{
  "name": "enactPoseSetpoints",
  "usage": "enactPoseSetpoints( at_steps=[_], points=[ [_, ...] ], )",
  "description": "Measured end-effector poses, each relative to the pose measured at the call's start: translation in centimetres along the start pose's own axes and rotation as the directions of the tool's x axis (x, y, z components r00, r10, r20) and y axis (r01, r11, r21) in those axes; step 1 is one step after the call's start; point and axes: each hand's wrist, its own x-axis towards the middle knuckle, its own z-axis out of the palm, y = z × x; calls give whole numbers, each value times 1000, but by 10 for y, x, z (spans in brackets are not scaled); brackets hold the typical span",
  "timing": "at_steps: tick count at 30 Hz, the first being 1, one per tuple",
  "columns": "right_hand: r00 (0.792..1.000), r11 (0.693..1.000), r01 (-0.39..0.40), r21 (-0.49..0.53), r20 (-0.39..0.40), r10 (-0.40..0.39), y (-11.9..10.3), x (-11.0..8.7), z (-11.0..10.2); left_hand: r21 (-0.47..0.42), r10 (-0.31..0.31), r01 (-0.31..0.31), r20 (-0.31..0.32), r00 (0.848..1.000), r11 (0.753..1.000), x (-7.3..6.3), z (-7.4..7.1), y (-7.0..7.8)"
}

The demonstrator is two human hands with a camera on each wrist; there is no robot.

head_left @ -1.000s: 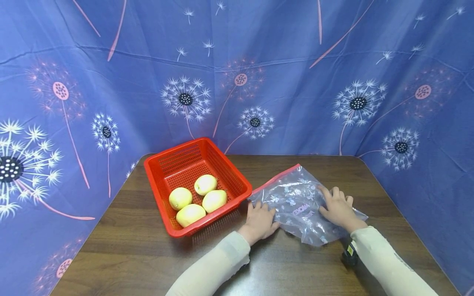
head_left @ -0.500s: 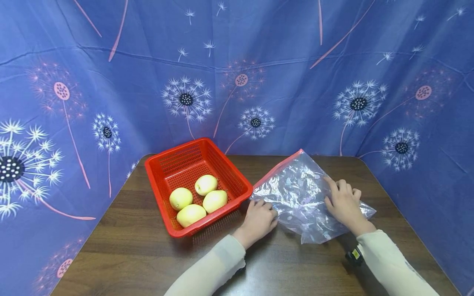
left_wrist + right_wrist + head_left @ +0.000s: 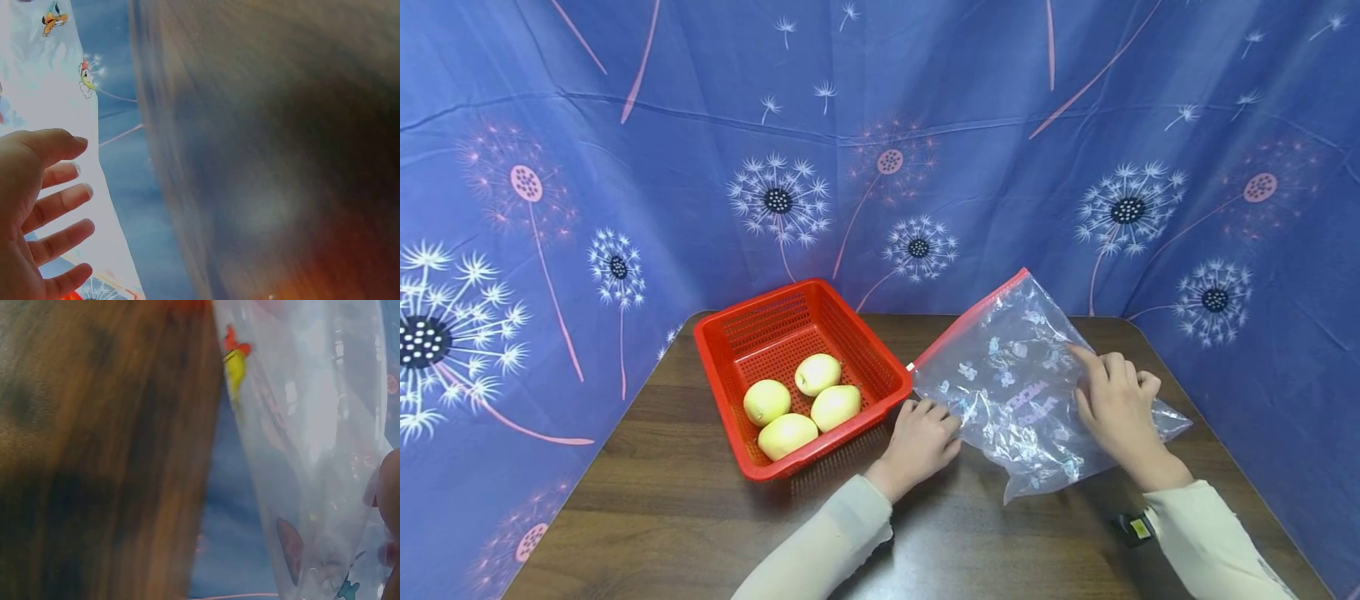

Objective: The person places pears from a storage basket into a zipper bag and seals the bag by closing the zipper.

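Note:
A clear zip-top bag (image 3: pixel 1018 392) with a red strip along its upper edge and small printed figures is tilted up over the table. My right hand (image 3: pixel 1123 417) grips it on its right side, index finger stretched along the film. In the right wrist view, fingertips (image 3: pixel 389 494) show at the edge beside the bag (image 3: pixel 312 425). My left hand (image 3: pixel 917 446) is by the bag's lower left edge; in the left wrist view its fingers (image 3: pixel 62 206) are spread and gently bent in front of the bag (image 3: pixel 56 94), thumb apart from them.
Left of the bag stands a red perforated basket (image 3: pixel 715 400), its right corner close to the strip's end. Several pale yellow fruits (image 3: pixel 786 435), lemon-like, lie in it. A blue dandelion-print cloth (image 3: pixel 1000 167) hangs behind the wooden table (image 3: pixel 647 517).
My right hand has moved right, and the bag's red-edged top has risen and swung upright with it. My left hand has shifted slightly back and its fingers have drawn in. The basket stays put.

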Motion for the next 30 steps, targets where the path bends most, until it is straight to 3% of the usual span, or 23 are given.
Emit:
enactPoseSetpoints(
  at_steps=[8, 17, 23, 30],
  points=[
    [994, 999, 39, 9, -100, -38, -5, 4, -10, -60, 25, -33, -124, 992, 998, 8, -10, -7],
    [974, 998, 59, 11, -220, -55, -7, 6, -19, -151, -37, -9, -300, 953, 988, 32, -45, -25],
    [955, 994, 111, 19, -280, -101, -13, 11, -27, -187, -102, 39, -344, 933, 982, 44, -66, -38],
    [918, 985, 154, 75, -379, -115, -32, 21, -37, -195, -165, 100, -353, 921, 976, 48, -74, -50]
  ],
)
